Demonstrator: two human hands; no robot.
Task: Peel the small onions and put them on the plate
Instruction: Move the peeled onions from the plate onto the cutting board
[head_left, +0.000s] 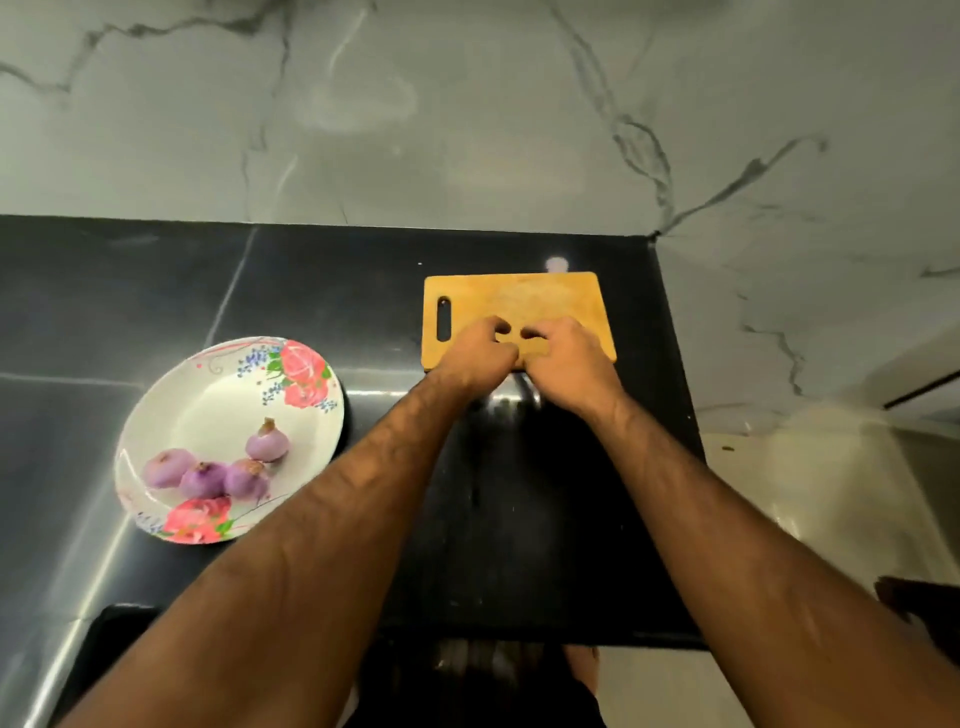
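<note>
Wall: grey-white marble wall with dark veins (467, 104), filling the upper third of the frame and running down the right side.

Tabletop: glossy black stone tabletop (311, 291), spanning the middle and lower frame from the left edge to right of centre.

Plate: round white plate with pink flower print (218, 405), lying flat on the tabletop at centre left, well apart from the board.

Board: rectangular light-brown wooden cutting board with a slot handle at its left end (519, 296), lying flat just right of centre, near the tabletop's far edge.

Left hand: the left hand (480, 353) is over the near edge of the board, fingers curled inward, knuckles toward the camera.

Right hand: the right hand (563, 358) is just beside the left, thumbs nearly touching, fingers likewise curled over the board.

Grip: whether the hands pinch anything cannot be told; the spot between the fingertips is hidden and blurred.

Onions: four peeled purple small onions (202, 479) sit in the lower part of the plate, three touching in a row, one just behind them.
</note>
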